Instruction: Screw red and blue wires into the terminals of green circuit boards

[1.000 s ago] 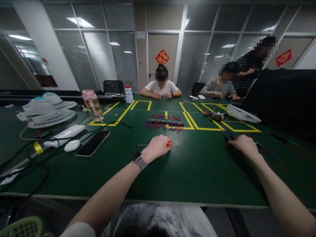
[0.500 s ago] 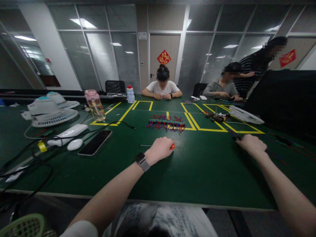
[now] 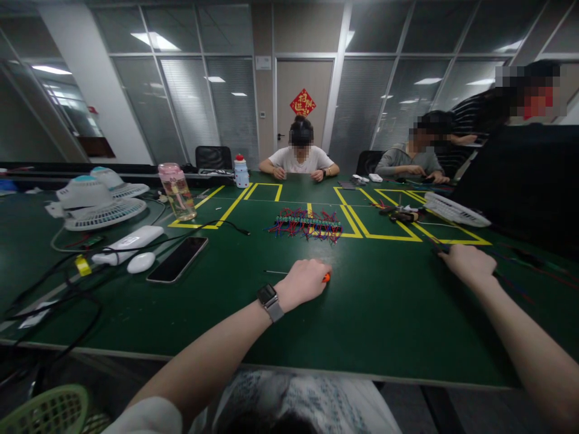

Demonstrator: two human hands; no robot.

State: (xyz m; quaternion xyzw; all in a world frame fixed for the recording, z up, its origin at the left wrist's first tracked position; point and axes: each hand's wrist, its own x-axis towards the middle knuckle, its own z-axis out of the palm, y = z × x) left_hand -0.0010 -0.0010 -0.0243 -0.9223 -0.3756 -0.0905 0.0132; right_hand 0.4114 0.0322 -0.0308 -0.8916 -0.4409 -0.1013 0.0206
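My left hand (image 3: pixel 306 283), with a watch on its wrist, is closed around a screwdriver (image 3: pixel 327 278) low over the green table. The orange handle end shows past my fingers, and the thin shaft points left. To the right, my right hand (image 3: pixel 469 263) is closed on something dark and small by the wires at its fingertips; the fingers mostly hide it. Ahead of my left hand lies a row of small green circuit boards (image 3: pixel 310 223) with many red and blue wires.
A phone (image 3: pixel 178 259), a white mouse (image 3: pixel 141 263), cables and white fans (image 3: pixel 102 202) are at left. Two bottles (image 3: pixel 177 191) stand farther back. Dark tools (image 3: pixel 400 215), a white keyboard (image 3: pixel 456 210) and a black monitor (image 3: pixel 520 181) are at right. Other people work across the table.
My left hand has shifted slightly right and nearer to me with the screwdriver. My right hand stays in about the same place. The person opposite has moved their hands apart.
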